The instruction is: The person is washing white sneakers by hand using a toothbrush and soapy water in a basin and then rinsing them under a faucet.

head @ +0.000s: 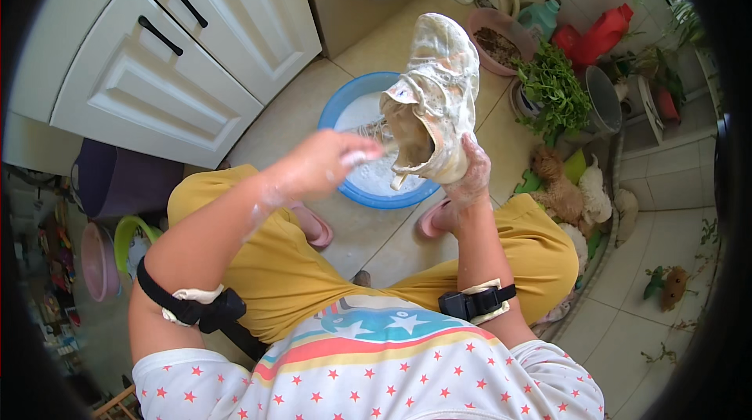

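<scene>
My right hand (472, 176) grips the heel of a soapy off-white shoe (446, 85), its toe pointing away from me and its opening turned to the left. At the left of that opening is my left hand (329, 161), blurred, with its fingers closed round a small pale object (354, 158), possibly a brush handle; what it is cannot be told clearly. Below the shoe a blue plastic basin (385, 202) of foamy water stands on the floor. Something laced, perhaps another shoe (371, 131), shows in it, partly hidden. Suds cover both hands.
White cabinets (158, 79) rise at the left, near a purple tub (126, 179). At the right stand a pink basin (499, 41) of dark matter, detergent bottles (537, 17), a leafy potted plant (552, 91) and plush toys (555, 179). Pink slippers (317, 229) flank the blue basin's near side.
</scene>
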